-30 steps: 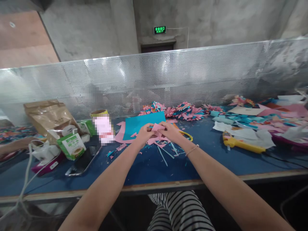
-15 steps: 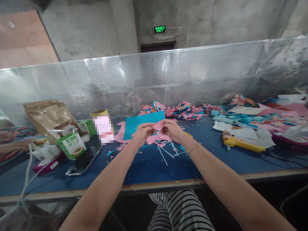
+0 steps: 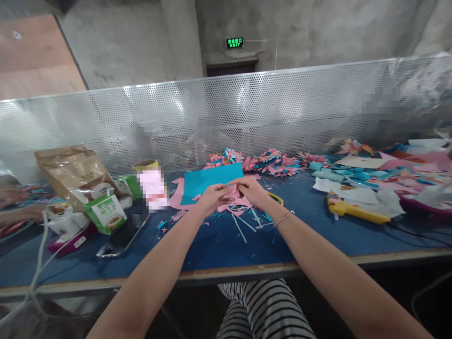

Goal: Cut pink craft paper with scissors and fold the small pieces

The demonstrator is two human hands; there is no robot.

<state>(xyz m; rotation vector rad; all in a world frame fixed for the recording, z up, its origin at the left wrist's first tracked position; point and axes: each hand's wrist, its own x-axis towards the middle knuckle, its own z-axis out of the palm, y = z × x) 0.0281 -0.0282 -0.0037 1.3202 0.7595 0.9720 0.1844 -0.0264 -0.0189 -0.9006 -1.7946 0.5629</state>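
Observation:
Between my hands is a folded pink felt piece (image 3: 233, 190), partly covered by fingers. My left hand (image 3: 213, 197) is closed, its fingertips pinched at the left edge of the piece. From the other side my right hand (image 3: 250, 190) grips it between thumb and fingers. A bright blue sheet (image 3: 208, 176) lies flat behind the left hand, over a larger pink sheet (image 3: 176, 195). Under and around the hands are pink scraps and thin pale-blue strips (image 3: 239, 228). Part of a yellow loop handle (image 3: 277, 197) shows behind the right wrist.
Fringed pink and blue bundles (image 3: 277, 162) line the back, before a perforated metal screen (image 3: 226, 108). At right are a yellow glue gun (image 3: 356, 212) and piled scraps. A phone (image 3: 123, 235), green box (image 3: 105, 214) and brown bag (image 3: 72, 172) lie left. Another person's hand (image 3: 30, 215) is far left.
The pink piece has come down slightly and looks more folded between my fingers. A small pink scrap now shows on the blue sheet by my left hand. More of the yellow handle is visible.

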